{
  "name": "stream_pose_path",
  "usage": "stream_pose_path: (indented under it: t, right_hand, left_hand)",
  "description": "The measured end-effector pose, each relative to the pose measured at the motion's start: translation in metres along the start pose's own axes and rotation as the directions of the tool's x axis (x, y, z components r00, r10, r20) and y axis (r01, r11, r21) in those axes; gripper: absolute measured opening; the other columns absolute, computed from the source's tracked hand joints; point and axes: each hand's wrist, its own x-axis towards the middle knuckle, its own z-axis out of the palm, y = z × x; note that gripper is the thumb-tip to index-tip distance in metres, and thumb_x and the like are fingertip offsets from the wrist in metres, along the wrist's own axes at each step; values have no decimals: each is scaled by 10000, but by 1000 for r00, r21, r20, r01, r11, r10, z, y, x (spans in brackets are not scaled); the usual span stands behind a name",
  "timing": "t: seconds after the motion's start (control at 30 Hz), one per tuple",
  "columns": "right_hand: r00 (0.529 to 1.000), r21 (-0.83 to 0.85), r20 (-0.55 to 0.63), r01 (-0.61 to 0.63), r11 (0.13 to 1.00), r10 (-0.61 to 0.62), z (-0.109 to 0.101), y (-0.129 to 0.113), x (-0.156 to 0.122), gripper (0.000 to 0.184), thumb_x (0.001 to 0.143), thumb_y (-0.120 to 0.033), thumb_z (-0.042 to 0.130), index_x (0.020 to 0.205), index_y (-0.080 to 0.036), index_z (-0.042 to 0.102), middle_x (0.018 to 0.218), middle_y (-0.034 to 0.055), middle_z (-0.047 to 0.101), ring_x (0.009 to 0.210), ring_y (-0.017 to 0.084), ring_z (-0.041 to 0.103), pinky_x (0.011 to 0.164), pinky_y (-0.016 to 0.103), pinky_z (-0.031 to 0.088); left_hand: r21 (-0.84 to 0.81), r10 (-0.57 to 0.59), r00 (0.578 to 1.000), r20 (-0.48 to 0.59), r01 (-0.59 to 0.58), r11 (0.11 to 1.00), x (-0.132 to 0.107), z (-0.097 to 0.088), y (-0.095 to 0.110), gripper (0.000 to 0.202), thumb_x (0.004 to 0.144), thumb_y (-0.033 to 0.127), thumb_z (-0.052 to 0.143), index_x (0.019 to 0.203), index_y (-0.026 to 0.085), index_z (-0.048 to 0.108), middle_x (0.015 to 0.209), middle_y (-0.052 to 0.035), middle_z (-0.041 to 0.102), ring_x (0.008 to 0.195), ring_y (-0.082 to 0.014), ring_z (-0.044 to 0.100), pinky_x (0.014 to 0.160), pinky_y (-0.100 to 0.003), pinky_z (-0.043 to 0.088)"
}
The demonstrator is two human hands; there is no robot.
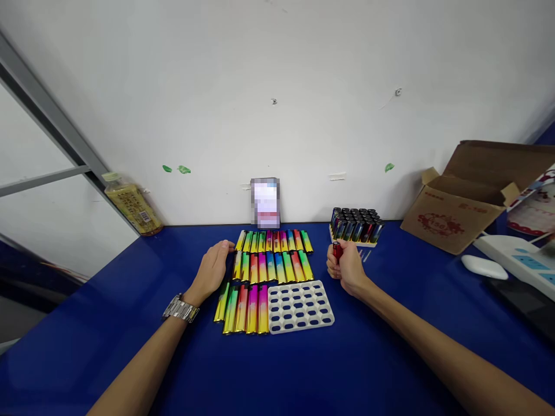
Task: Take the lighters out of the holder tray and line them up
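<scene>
Shiny rainbow-coloured lighters [271, 267] lie side by side in three rows on the blue table. At the left end of the upper rows my left hand [211, 267] rests flat with its fingers stretched out, close to the end lighters and holding nothing. My right hand [348, 267] is closed around a dark red lighter [337, 249], with only its top end showing above the fist. Beside the front row lies a white tray [300, 306] with oval holes. Behind my right hand, a second rack [355, 242] holds upright dark-topped lighters [356, 224].
A phone [266, 202] leans against the wall at the back. On the left stands a tilted drink bottle [133, 205]. To the right are an open cardboard box [453, 211], a white rounded case [484, 267] and a power strip [526, 260].
</scene>
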Motion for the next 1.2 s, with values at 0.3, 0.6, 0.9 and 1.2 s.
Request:
stream_pose_path:
  t: [0.3, 0.6, 0.9, 1.2]
  right_hand:
    - [983, -14, 145, 113, 994, -110, -9, 9, 3, 502, 922, -480, 297, 506, -218, 393, 334, -65, 286, 299, 70, 210, 339, 206, 173]
    - [814, -258, 429, 526, 810, -392, -18, -1, -22, 371, 855, -590, 554, 900, -222, 539, 779, 21, 649, 623, 133, 513, 590, 264, 428]
    - [796, -243, 447, 548, 800, -409, -17, 14, -20, 202, 866, -410, 597, 888, -209, 584, 739, -4, 563, 664, 141, 535, 641, 275, 444]
    - [770, -312, 506, 583, 750, -388, -26, 16, -21, 209, 829, -389, 647, 788, -206, 554, 726, 2, 597, 704, 171, 593, 678, 306, 466]
  left_hand:
    - [0, 19, 1000, 0, -19, 1000, 0, 1, -3, 559, 959, 546, 186, 939, 193, 619, 958, -87, 685, 957, -245, 609, 957, -429, 435]
    - [-13, 31, 999, -18, -31, 999, 0, 2, -5, 566, 953, 567, 208, 943, 178, 620, 970, -99, 685, 951, -236, 622, 943, -399, 460]
    - [-4, 27, 1000, -1, -27, 1000, 0, 1, -4, 580, 956, 573, 192, 935, 183, 621, 970, -93, 685, 955, -235, 618, 947, -399, 453]
    - [1, 26, 1000, 14, -26, 1000, -1, 1, -3, 576, 959, 570, 191, 928, 186, 619, 974, -91, 682, 968, -241, 610, 960, -413, 445]
